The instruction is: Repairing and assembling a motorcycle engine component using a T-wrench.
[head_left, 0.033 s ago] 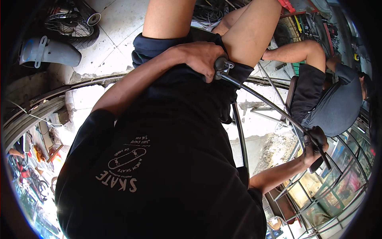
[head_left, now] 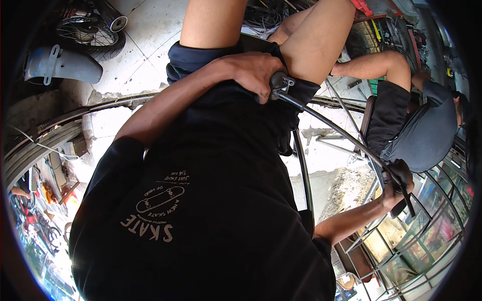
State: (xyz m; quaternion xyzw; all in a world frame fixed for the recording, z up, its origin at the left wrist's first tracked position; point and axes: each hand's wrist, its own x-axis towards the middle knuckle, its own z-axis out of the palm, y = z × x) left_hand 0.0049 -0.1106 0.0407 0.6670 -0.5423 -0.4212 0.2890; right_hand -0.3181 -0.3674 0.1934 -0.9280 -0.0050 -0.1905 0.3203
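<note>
A long, thin black cable or tube (head_left: 334, 125) curves across from my lap to the right; I cannot tell which it is. At its near-lap end sits a rounded black housing (head_left: 277, 83) with a small metal bracket. My left hand (head_left: 253, 75) is closed on that housing, palm down, with some fingertips hidden. Out to the right, my right hand (head_left: 394, 190) wraps round the far end, where a dark bulky part (head_left: 400, 171) and a thin black tip (head_left: 410, 204) stick out. The palm side of that grip is hidden.
Another person (head_left: 419, 133) in a grey top sits at the right, close to my right hand. A spoked wheel (head_left: 90, 32) and a grey fender (head_left: 70, 67) lie at the upper left. Metal bars of a rack (head_left: 401, 261) stand at the lower right.
The thin black tip by my right hand has dipped very slightly. My left hand has not visibly moved.
</note>
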